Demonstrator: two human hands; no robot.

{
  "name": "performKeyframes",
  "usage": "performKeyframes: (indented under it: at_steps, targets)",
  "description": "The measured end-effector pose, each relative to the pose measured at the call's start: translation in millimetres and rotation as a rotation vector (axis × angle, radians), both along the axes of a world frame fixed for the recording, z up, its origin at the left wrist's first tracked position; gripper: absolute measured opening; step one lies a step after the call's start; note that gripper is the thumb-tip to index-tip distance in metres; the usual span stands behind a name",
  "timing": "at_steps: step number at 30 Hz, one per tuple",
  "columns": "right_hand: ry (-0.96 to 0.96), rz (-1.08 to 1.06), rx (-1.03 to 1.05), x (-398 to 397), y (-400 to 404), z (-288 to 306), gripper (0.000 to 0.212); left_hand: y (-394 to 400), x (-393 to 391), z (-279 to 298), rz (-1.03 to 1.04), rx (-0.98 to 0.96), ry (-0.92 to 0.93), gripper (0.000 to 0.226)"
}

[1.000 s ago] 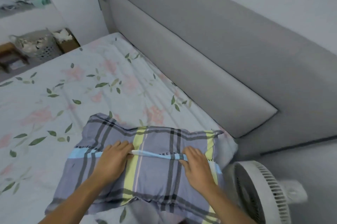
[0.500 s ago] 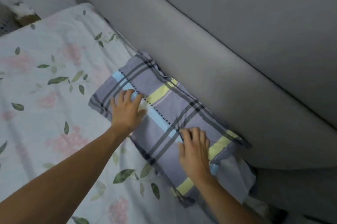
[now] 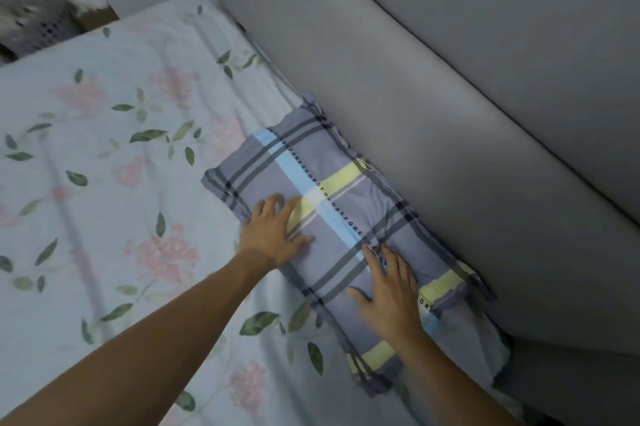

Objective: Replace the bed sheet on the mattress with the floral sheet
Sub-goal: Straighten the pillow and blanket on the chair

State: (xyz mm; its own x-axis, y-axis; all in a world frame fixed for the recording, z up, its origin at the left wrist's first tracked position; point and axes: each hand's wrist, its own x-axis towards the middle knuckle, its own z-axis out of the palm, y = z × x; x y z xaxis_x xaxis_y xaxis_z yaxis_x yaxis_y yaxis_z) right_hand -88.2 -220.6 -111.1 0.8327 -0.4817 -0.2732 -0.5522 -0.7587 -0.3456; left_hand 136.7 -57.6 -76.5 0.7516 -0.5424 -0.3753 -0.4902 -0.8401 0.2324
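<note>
Both hands lie on the purple plaid pillow [image 3: 332, 217] atop the pale floral cotton sheet [image 3: 114, 183], which covers the mattress. Left hand [image 3: 273, 235] and right hand [image 3: 391, 294] press with spread fingers, likely seating the pillow against the grey padded headboard [image 3: 450, 134].

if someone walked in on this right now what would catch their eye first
Probably the plaid pillow, purple with yellow and blue stripes, lying along the grey padded headboard. Both hands press flat on it: the left hand near its middle, the right hand toward its near end. Under it, the floral sheet with pink flowers and green leaves covers the mattress.
</note>
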Motion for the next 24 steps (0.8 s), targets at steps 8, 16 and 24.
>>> performKeyframes:
  at_steps: [8, 16, 24]
  targets:
    - [-0.125, 0.068, 0.082, -25, 94, 141, 0.075, 156, -77, 144, -0.004, -0.010, -0.158, 0.081]
    - [-0.313, -0.053, 0.006, -137, 235, 325, 0.066, 291, -178, 322, -0.111, -0.238, -0.248, 0.079]
    - [-0.432, -0.377, -0.106, -343, 385, 440, 0.057, 365, -343, 431, -0.472, -0.407, -0.206, 0.071]
